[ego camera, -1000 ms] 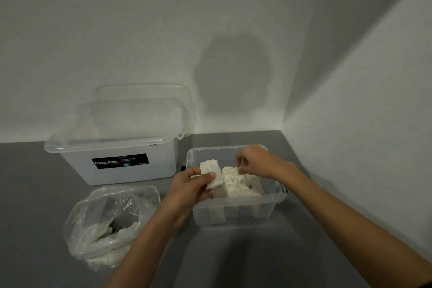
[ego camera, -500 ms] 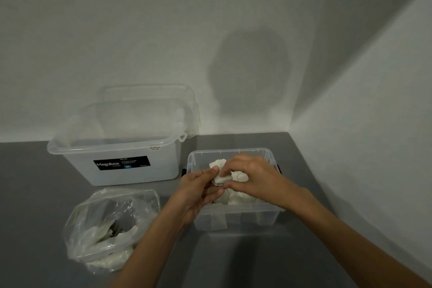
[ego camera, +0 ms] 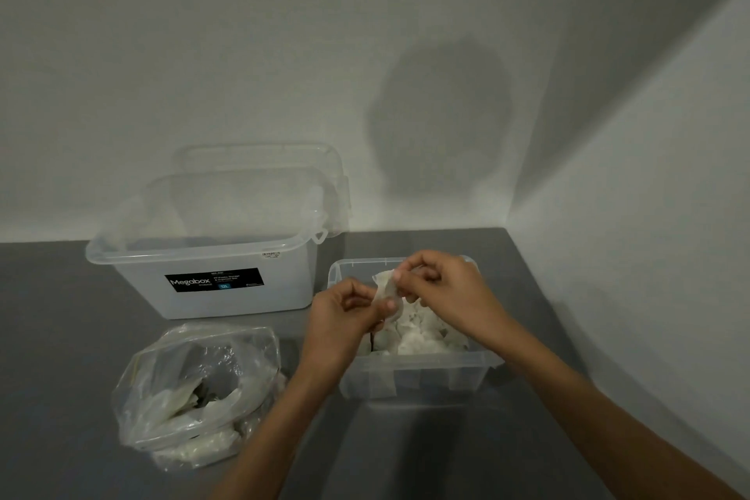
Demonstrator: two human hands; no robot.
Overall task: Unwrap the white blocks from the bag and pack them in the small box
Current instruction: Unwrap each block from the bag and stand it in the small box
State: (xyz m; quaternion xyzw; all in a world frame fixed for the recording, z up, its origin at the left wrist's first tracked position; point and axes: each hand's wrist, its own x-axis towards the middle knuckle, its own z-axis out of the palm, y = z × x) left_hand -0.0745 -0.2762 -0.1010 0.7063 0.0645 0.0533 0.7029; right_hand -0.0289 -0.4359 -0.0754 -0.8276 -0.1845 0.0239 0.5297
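Note:
Both hands meet over the small clear box (ego camera: 414,375) on the grey table. My left hand (ego camera: 345,317) pinches the lower edge of a wrapped white block (ego camera: 385,288), and my right hand (ego camera: 442,288) pinches its upper edge with curled fingers. The block hangs just above the box's left part. Several white blocks (ego camera: 418,333) lie piled inside the box beneath it. The clear plastic bag (ego camera: 195,390) lies open at the left front, with pale wrapped pieces inside.
A bigger clear storage box (ego camera: 203,276) with a black Megabox label stands at the back left, its lid (ego camera: 259,158) propped behind it against the wall. Walls close the table at the back and right.
My left hand brought the block over the box and my right hand came off the pile onto it. Both hands now pinch it, and the wrap looks pulled out between them.

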